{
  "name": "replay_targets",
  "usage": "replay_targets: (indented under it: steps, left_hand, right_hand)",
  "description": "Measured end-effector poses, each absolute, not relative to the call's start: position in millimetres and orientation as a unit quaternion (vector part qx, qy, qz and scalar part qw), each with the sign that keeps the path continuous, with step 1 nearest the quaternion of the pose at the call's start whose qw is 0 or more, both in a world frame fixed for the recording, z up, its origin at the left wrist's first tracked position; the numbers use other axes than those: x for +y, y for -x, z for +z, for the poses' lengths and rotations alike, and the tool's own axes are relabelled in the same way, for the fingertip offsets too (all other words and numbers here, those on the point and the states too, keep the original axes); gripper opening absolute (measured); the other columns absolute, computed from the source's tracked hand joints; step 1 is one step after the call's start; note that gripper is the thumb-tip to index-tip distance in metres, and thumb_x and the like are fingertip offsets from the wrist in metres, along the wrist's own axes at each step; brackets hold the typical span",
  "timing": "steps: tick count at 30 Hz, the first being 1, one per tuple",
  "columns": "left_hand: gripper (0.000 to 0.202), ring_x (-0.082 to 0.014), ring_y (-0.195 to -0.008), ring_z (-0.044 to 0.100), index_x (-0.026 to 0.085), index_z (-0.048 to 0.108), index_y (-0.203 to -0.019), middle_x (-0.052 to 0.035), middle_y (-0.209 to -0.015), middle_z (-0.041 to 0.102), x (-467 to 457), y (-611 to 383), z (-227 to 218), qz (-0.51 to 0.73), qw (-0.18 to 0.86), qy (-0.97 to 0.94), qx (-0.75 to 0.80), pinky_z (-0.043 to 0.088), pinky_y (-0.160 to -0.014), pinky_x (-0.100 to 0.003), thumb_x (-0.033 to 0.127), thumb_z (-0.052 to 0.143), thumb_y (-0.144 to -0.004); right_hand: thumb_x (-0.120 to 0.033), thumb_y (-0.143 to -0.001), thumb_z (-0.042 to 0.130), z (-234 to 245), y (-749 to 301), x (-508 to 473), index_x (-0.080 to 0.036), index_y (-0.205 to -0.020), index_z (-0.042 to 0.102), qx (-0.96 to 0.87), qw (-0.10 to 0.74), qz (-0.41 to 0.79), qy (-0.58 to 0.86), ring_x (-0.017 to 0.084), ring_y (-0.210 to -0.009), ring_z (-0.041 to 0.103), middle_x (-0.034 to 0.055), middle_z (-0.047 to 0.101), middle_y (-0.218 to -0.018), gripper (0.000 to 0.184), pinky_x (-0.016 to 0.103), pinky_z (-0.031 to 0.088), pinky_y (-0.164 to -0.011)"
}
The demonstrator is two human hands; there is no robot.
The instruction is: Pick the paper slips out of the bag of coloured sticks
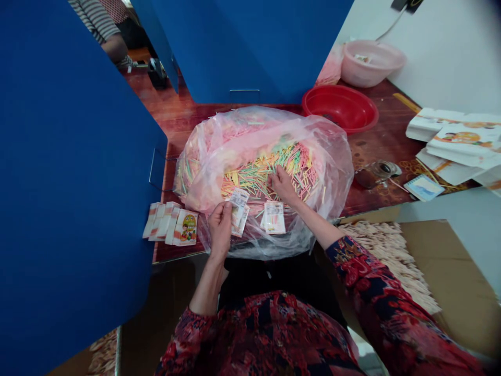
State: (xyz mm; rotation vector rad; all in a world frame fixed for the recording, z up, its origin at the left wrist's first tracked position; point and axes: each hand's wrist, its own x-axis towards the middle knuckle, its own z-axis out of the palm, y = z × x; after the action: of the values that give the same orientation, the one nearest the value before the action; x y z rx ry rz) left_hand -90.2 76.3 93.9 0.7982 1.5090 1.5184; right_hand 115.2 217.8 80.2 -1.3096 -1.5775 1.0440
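My left hand (220, 227) pinches a small printed packet (239, 198) by its edge, at the front left of a clear plastic bag (332, 151). Inside the bag lies a heap of thin coloured sticks (250, 177) in pink, yellow, green and orange. Over that heap is my right hand (282, 185), its fingers curled together down at the sticks; what is between them, if anything, is too small to make out. Another printed packet (275, 218) rests on the bag's front edge, between my hands. One more packet shows just below the held one.
Stacked printed packets (185, 227) lie on the table at left. Blue partitions (250, 47) stand behind and to the left. A red basin (344, 107), a pink basin (371, 62), a glass jar (376, 173) and white paper bags (462, 138) are at right. Another person's arm (113, 47) shows beyond.
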Motion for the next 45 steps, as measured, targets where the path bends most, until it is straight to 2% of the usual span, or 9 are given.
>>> replay_targets:
  steps: [10,15,21,25,29,33,37,42,45]
  left_hand:
    - [0.033,-0.0086,-0.069,0.055,0.016,0.072,-0.078,0.0015,-0.074,0.065,146.8,35.9,108.5,0.68,0.573,-0.207,0.407,0.044,-0.069,-0.02,0.048,0.083,-0.079]
    - [0.02,-0.0097,-0.07,0.06,0.016,0.073,-0.076,0.0015,-0.073,0.068,168.5,32.7,102.6,0.703,0.561,-0.124,0.418,0.046,-0.071,-0.021,0.033,0.082,-0.082]
    - [0.014,-0.0096,-0.068,0.06,0.016,0.072,-0.079,0.0011,-0.074,0.068,175.2,58.3,95.5,0.709,0.542,-0.1,0.44,0.047,-0.069,-0.022,0.027,0.077,-0.086]
    - [0.032,-0.0118,-0.068,0.06,0.016,0.073,-0.079,-0.0017,-0.075,0.069,177.6,59.4,87.9,0.703,0.533,-0.18,0.436,0.049,-0.069,-0.024,0.046,0.083,-0.079]
    - [0.044,-0.0121,-0.071,0.061,0.016,0.075,-0.08,-0.0011,-0.076,0.07,170.5,59.3,85.3,0.705,0.483,-0.24,0.46,0.05,-0.071,-0.024,0.059,0.083,-0.074]
    - [0.041,-0.0119,-0.073,0.061,0.017,0.074,-0.083,-0.0003,-0.078,0.069,155.4,67.0,88.5,0.711,0.463,-0.24,0.472,0.05,-0.073,-0.023,0.057,0.08,-0.079]
    - [0.039,-0.0111,-0.072,0.061,0.017,0.074,-0.083,0.0008,-0.076,0.067,141.2,70.6,93.0,0.718,0.462,-0.218,0.473,0.051,-0.074,-0.023,0.055,0.079,-0.081]
    - [0.029,-0.01,-0.075,0.063,0.017,0.075,-0.081,0.0001,-0.078,0.07,134.8,63.1,101.2,0.728,0.488,-0.18,0.446,0.052,-0.077,-0.021,0.046,0.08,-0.083]
    - [0.021,-0.0108,-0.081,0.067,0.018,0.075,-0.08,-0.0013,-0.081,0.072,137.5,59.2,108.7,0.732,0.509,-0.14,0.431,0.053,-0.082,-0.021,0.038,0.079,-0.086]
  right_hand:
    - [-0.03,-0.093,0.053,109.9,-98.9,210.2,-0.025,-0.09,0.054,-0.73,0.329,0.437,0.409,0.017,-0.066,0.049,-0.0013,0.057,-0.076,0.006,0.031,0.044,-0.069]
    - [-0.022,-0.085,0.061,111.5,-94.2,200.0,-0.025,-0.125,0.059,-0.719,0.337,0.471,0.384,0.019,-0.074,0.056,-0.0003,0.066,-0.089,0.04,0.035,0.049,-0.078]
    - [-0.028,-0.088,0.059,110.0,-97.1,198.8,-0.023,-0.091,0.058,-0.586,0.38,0.572,0.43,0.012,-0.058,0.047,-0.0039,0.056,-0.07,0.007,0.027,0.041,-0.058]
    - [-0.034,-0.084,0.063,99.0,-86.9,196.7,-0.024,-0.091,0.053,-0.522,0.467,0.589,0.404,0.014,-0.07,0.053,-0.0031,0.056,-0.078,0.016,0.028,0.045,-0.069]
    - [-0.034,-0.085,0.059,80.9,-79.9,190.9,-0.025,-0.09,0.051,-0.599,0.434,0.532,0.412,0.019,-0.083,0.055,-0.0002,0.057,-0.084,0.013,0.035,0.049,-0.083]
    - [-0.032,-0.087,0.052,68.9,-78.8,183.6,-0.026,-0.099,0.053,-0.68,0.378,0.44,0.448,0.022,-0.086,0.055,0.0026,0.059,-0.089,0.013,0.04,0.05,-0.088]
    - [-0.031,-0.092,0.048,68.4,-75.9,181.8,-0.024,-0.131,0.049,-0.682,0.377,0.43,0.455,0.024,-0.083,0.058,0.0017,0.06,-0.082,0.039,0.043,0.052,-0.088]
    - [-0.034,-0.086,0.058,82.5,-69.0,186.7,-0.027,-0.115,0.052,-0.551,0.447,0.536,0.458,0.018,-0.072,0.056,-0.0016,0.059,-0.079,0.031,0.035,0.052,-0.073]
    - [-0.026,-0.077,0.064,98.8,-65.3,184.4,-0.029,-0.121,0.049,-0.439,0.481,0.63,0.423,0.015,-0.068,0.059,-0.0053,0.059,-0.078,0.046,0.032,0.053,-0.068]
